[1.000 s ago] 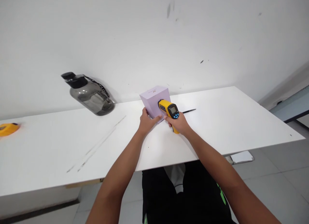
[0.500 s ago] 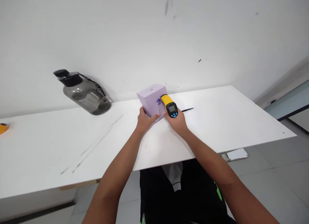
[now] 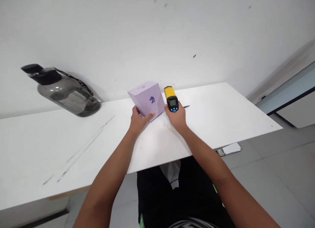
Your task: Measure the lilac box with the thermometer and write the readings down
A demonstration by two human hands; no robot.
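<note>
A light purple box (image 3: 147, 102) with a dark blue horse-head mark stands on the white table (image 3: 211, 123). My left hand (image 3: 139, 121) grips its lower left side, with the thumb on the front face. Just right of the box, my right hand (image 3: 178, 118) is wrapped round the handle of an infrared thermometer (image 3: 171, 100), yellow and black with a small screen and blue buttons. A gap separates the thermometer's front end from the box. Behind my right hand lies a thin dark pen-like object (image 3: 187, 106), partly hidden.
A large grey see-through bottle (image 3: 71, 95) with a black cap and strap stands at the left, close to the white wall (image 3: 118, 34). Dark scuff lines mark the table's left part. Below the front edge, a white flat object (image 3: 231, 148) shows at the right.
The thermometer has moved away from the box's front face to its right side, and its screen is lit greenish. The camera view has shifted to the right.
</note>
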